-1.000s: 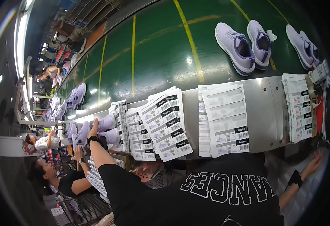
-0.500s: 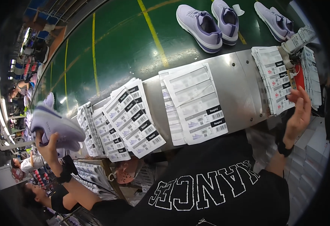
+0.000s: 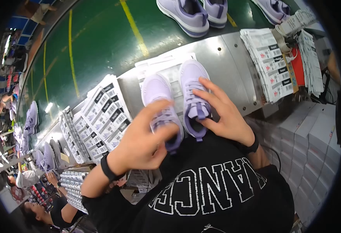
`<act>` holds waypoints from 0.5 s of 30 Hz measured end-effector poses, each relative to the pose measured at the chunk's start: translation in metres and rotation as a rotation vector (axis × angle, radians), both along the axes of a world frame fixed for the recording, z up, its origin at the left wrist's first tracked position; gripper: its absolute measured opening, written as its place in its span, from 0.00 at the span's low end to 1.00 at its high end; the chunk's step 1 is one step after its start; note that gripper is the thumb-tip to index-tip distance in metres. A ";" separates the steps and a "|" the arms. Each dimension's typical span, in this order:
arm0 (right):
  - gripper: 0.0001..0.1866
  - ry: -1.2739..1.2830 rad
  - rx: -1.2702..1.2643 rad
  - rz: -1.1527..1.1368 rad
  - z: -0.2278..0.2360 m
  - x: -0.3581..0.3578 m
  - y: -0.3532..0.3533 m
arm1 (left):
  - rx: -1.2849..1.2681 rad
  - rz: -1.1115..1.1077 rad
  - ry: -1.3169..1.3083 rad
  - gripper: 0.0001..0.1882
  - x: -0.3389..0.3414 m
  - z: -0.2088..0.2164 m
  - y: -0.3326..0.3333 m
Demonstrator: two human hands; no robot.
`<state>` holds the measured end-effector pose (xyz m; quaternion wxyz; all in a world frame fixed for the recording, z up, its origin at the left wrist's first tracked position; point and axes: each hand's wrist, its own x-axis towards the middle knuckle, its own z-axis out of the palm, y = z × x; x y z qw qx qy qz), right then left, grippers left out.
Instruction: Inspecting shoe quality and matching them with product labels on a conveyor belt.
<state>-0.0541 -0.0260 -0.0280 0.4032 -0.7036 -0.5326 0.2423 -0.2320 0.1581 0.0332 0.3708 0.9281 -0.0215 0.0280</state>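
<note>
Two lilac sneakers lie side by side in front of me, toes pointing away, on a pile of printed label sheets (image 3: 142, 66). Across the laces and collar of the left sneaker (image 3: 156, 86) is my left hand (image 3: 141, 136), its fingers curled over it and slightly blurred. My right hand (image 3: 229, 118) grips the right sneaker (image 3: 194, 73), with fingers on the laces and thumb by the heel opening. The purple heel tabs of both shoes face my black shirt. Most of the sheets under the shoes are hidden.
Fanned label sheets (image 3: 106, 112) lie to the left on the metal ledge (image 3: 213, 64). Another sheet stack (image 3: 269, 64) sits at the right. Beyond runs a green belt (image 3: 100, 42) with more lilac sneakers (image 3: 186, 17). White boxes (image 3: 310, 136) are piled lower right; a co-worker (image 3: 57, 209) is at lower left.
My left hand has brought lilac footwear from the far left to the middle. My right hand has come in from the label stack at right. Both sneakers now rest on the middle sheets.
</note>
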 end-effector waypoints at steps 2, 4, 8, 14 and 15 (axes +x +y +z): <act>0.36 -0.006 -0.044 -0.100 0.008 -0.002 0.007 | 0.001 0.128 0.047 0.33 0.001 -0.006 -0.004; 0.40 -0.107 -0.170 -0.164 0.010 -0.003 0.019 | -0.017 0.529 0.285 0.42 0.003 -0.027 -0.021; 0.40 -0.237 -0.143 -0.073 0.007 0.007 0.034 | 0.102 0.585 0.103 0.41 0.010 -0.048 -0.022; 0.23 -0.148 0.065 0.055 0.040 0.028 0.040 | -0.003 0.575 0.126 0.31 0.017 -0.005 -0.014; 0.24 -0.129 0.044 0.077 0.048 0.029 0.038 | -0.023 0.558 0.109 0.33 0.014 0.002 -0.015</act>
